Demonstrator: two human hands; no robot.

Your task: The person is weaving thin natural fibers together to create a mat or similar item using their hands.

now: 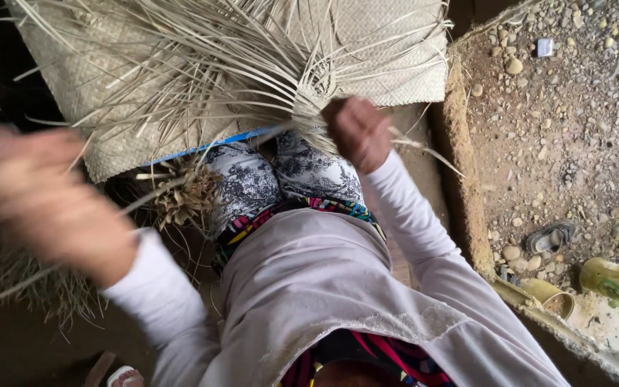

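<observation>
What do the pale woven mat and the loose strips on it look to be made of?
Pale woven mat: looks like dried plant leaf, perhaps palm or pandan; matte beige, fine checker plaiting. Loose pale strips: seemingly the same dry leaf, flat, narrow and stiff, fanning out unwoven. The right hand grips a bunch of them; the left hand is blurred.

— What lies on the right, past the earthen ledge (pixel 460 165)?

— Bare ground with many small stones (pixel 560 107), and one small pale square object (pixel 544 47) near the top. Lower down a worn sandal (pixel 549 236) lies among the pebbles. At the corner there are yellowish containers (pixel 614 281) and a small cup (pixel 559 304).

— And on the left?

— A bundle of curled dry leaf scraps (pixel 184 197) beside the patterned trousers (pixel 281 179), and a tuft of dry grass-like fibres (pixel 51 287) on the dark floor.
</observation>
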